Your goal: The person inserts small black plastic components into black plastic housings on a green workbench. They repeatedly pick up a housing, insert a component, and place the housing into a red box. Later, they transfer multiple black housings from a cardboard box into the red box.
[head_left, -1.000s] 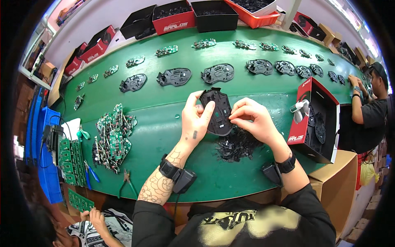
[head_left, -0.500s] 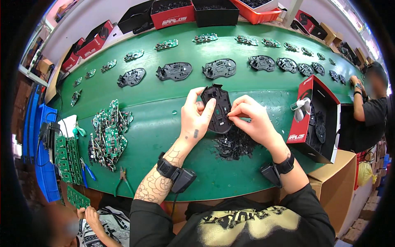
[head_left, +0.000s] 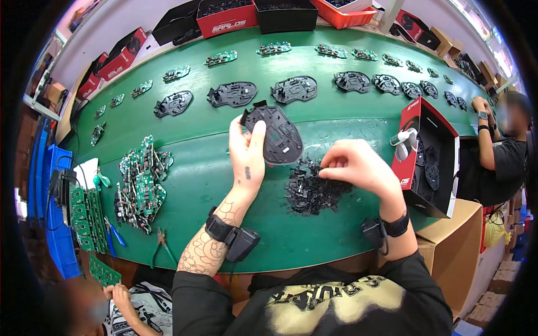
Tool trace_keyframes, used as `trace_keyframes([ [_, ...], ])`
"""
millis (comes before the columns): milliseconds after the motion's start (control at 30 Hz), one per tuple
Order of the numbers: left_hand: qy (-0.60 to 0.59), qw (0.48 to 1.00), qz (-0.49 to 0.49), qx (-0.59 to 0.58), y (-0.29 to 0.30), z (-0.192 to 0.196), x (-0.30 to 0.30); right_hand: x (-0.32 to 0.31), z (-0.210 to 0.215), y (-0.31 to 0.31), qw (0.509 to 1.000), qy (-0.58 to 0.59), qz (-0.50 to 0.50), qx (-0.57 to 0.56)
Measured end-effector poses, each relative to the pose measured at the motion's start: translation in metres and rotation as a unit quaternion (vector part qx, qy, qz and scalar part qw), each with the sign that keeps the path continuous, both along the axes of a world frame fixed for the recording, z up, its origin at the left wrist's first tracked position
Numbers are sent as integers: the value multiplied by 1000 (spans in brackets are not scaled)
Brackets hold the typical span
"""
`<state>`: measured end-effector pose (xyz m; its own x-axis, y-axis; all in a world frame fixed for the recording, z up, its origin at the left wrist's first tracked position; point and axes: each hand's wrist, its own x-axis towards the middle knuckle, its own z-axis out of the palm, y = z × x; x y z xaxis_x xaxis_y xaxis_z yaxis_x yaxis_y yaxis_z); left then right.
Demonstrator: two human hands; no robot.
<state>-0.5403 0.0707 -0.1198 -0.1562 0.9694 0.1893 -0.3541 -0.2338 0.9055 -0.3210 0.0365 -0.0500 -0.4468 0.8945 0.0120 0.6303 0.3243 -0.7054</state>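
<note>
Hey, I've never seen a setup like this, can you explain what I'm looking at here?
There's no machine, just a person's two bare hands, seen from above by a fisheye camera worn on the head, so straight edges look bent. The left hand holds a black plastic shell. The right hand is pinched over a pile of small black parts; I can't tell whether it grips one. The green table also bears similar shells, circuit boards and pliers.

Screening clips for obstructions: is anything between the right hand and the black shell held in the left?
Nothing visible blocks the gap between the right hand and the black shell; the loose black parts lie on the green table.
</note>
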Motion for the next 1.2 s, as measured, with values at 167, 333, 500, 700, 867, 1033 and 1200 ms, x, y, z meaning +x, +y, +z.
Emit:
trace_keyframes([
  [167, 20, 1000, -17, -2, 0, -2, -2, -6, -14, -1, 998, -56, -14, 12],
  [333, 0, 999, -41, -28, -2, 1, -6, -10, -13, 2, 997, 53, -49, -15],
  [500, 37, 998, -46, -16, -4, -3, -1, -12, -10, 9, 944, 279, -132, -118],
  [700, 23, 996, -91, -8, -6, 0, -2, -17, -23, 15, 912, 343, -116, -195],
  [867, 77, 992, -95, -16, -8, 3, -6, -14, -39, 22, 931, 322, -139, -104],
  [1033, 73, 994, -84, -12, -13, 7, -5, -27, -25, 14, 925, 333, -173, -65],
  [1200, 95, 992, -84, -9, -14, 8, -7, -25, -32, 15, 933, 314, -172, -35],
])
